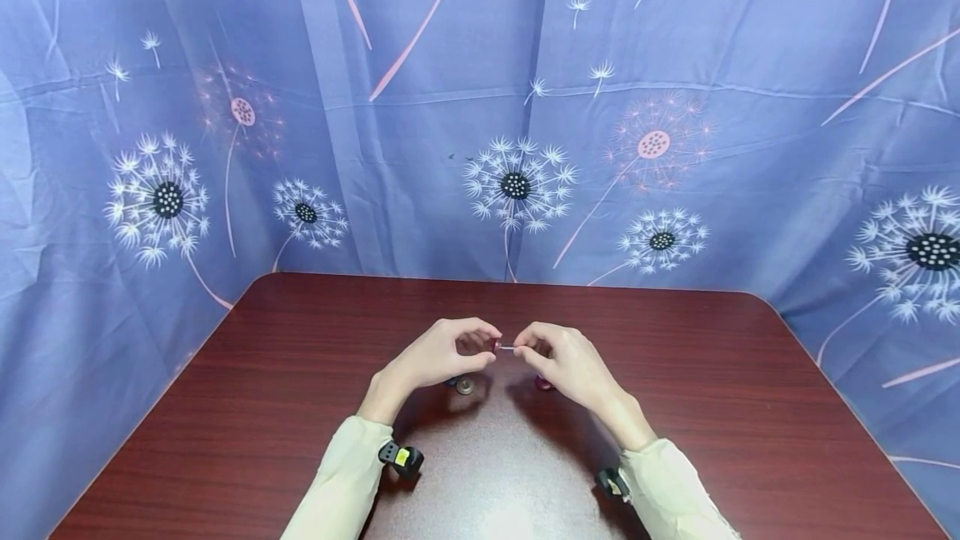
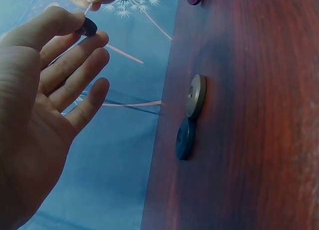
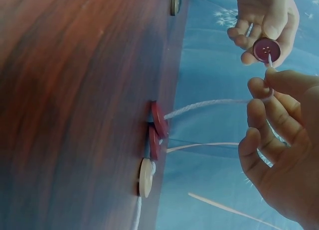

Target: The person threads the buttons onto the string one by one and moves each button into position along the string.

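Above the table, my left hand (image 1: 438, 350) pinches a dark red four-hole button (image 3: 266, 50) by its edge between thumb and fingers. My right hand (image 1: 570, 363) pinches a white cord (image 3: 207, 104) close to the button's face, and the cord meets one of its holes. From the right fingers the cord runs down to the table. Two red buttons (image 3: 158, 119) and a cream button (image 3: 145, 177) sit on that cord, leaning on one another. Below my left hand lie a tan button (image 2: 197, 96) and a dark blue button (image 2: 185, 139), side by side.
The dark red wooden table (image 1: 300, 440) reaches back to a blue dandelion-print curtain (image 1: 420, 190), which also hangs along both sides. Each wrist carries a small black camera, such as the left wrist camera (image 1: 408, 462).
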Available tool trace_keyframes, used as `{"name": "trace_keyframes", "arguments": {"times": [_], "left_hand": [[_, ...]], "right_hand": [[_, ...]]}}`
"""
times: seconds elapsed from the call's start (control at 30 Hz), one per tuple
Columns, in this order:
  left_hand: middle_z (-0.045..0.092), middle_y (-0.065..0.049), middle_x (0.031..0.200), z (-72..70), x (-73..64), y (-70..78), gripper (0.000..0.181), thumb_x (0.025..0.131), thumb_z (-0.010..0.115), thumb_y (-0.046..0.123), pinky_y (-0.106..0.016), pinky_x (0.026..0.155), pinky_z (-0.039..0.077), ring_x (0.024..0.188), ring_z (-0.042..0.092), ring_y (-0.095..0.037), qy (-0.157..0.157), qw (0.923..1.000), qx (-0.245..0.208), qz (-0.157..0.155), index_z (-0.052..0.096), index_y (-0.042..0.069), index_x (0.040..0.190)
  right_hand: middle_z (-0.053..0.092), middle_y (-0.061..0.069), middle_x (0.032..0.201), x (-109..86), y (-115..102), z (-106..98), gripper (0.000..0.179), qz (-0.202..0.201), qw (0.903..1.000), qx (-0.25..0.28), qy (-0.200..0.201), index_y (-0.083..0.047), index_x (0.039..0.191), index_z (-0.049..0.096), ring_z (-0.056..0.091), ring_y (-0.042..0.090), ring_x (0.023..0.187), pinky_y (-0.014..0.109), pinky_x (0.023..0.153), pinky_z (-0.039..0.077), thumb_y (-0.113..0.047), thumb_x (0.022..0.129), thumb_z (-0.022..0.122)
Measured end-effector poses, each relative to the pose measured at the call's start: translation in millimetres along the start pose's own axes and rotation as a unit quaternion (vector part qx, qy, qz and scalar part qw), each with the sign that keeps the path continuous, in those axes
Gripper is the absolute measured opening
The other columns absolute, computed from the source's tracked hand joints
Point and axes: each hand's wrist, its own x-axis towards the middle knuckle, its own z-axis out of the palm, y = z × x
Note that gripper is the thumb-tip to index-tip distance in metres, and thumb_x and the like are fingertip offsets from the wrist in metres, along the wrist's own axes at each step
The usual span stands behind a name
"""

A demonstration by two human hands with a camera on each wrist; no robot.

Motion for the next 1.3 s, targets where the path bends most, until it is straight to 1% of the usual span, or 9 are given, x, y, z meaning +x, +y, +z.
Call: {"name": "trace_keyframes", "arguments": {"times": [0.17, 0.33, 0.47, 0.77, 0.93, 1.13, 1.3], "left_hand": [[0.072, 0.005, 0.098, 1.2, -0.1, 0.1, 0.031, 0.09, 0.071, 0.018, -0.027, 0.081, 0.056, 0.092, 0.067, -0.007, -0.003, 1.0, 0.002, 0.001, 0.068, 0.008, 0.119], [0.072, 0.005, 0.098, 1.9, 0.3, 0.8, 0.031, 0.089, 0.071, 0.017, -0.026, 0.081, 0.055, 0.091, 0.067, -0.007, -0.003, 1.0, 0.003, 0.007, 0.068, 0.008, 0.119], [0.072, 0.006, 0.097, 2.0, 0.7, 1.7, 0.031, 0.089, 0.072, 0.018, -0.026, 0.081, 0.055, 0.09, 0.067, -0.006, -0.003, 0.9999, 0.005, 0.009, 0.068, 0.009, 0.119], [0.072, 0.006, 0.096, 1.8, 0.7, 3.5, 0.03, 0.09, 0.072, 0.019, -0.027, 0.082, 0.055, 0.09, 0.067, -0.006, -0.004, 0.9999, 0.004, 0.01, 0.068, 0.01, 0.118], [0.072, 0.006, 0.096, 2.1, 0.9, 3.6, 0.031, 0.089, 0.072, 0.019, -0.028, 0.082, 0.056, 0.09, 0.067, -0.006, -0.003, 0.9999, 0.005, 0.013, 0.068, 0.009, 0.119], [0.071, 0.007, 0.096, 3.1, 1.6, 3.6, 0.031, 0.089, 0.072, 0.02, -0.029, 0.082, 0.056, 0.09, 0.066, -0.006, -0.005, 0.9999, 0.008, 0.007, 0.068, 0.009, 0.118], [0.071, 0.009, 0.095, 4.3, 1.5, 2.3, 0.03, 0.089, 0.072, 0.021, -0.027, 0.081, 0.055, 0.09, 0.066, -0.004, -0.007, 0.9999, 0.01, 0.001, 0.068, 0.013, 0.118]], "right_hand": [[0.07, -0.007, 0.077, -0.1, 0.5, 1.1, 0.008, -0.001, 1.0, 0.002, 0.0, -0.022, 0.094, 0.07, 0.057, -0.005, 0.059, 0.022, 0.063, 0.046, -0.03, 0.094, 0.069], [0.071, -0.003, 0.078, -0.3, 0.2, 1.4, 0.008, -0.002, 1.0, 0.005, -0.003, -0.022, 0.094, 0.07, 0.057, -0.005, 0.056, 0.022, 0.063, 0.047, -0.029, 0.095, 0.068], [0.071, -0.003, 0.077, -0.4, 0.3, 2.0, 0.009, -0.003, 1.0, 0.005, -0.002, -0.021, 0.094, 0.07, 0.056, -0.005, 0.055, 0.021, 0.063, 0.047, -0.03, 0.095, 0.067], [0.066, -0.015, 0.075, -0.2, 0.6, 2.8, 0.007, -0.008, 0.9999, -0.007, 0.003, -0.023, 0.093, 0.071, 0.055, -0.005, 0.059, 0.022, 0.063, 0.046, -0.03, 0.094, 0.068], [0.066, -0.016, 0.076, -0.1, 1.1, 3.3, 0.004, -0.01, 0.9999, -0.012, 0.004, -0.025, 0.093, 0.07, 0.056, -0.006, 0.061, 0.022, 0.064, 0.046, -0.028, 0.094, 0.068], [0.067, -0.017, 0.078, 0.1, 1.1, 4.0, 0.007, -0.016, 0.9998, -0.01, 0.0, -0.024, 0.093, 0.07, 0.057, -0.006, 0.064, 0.022, 0.066, 0.047, -0.031, 0.094, 0.068], [0.066, -0.018, 0.078, -0.1, 0.5, 3.9, 0.006, -0.02, 0.9998, -0.009, -0.002, -0.024, 0.092, 0.07, 0.057, -0.005, 0.065, 0.022, 0.066, 0.048, -0.03, 0.093, 0.069]]}}
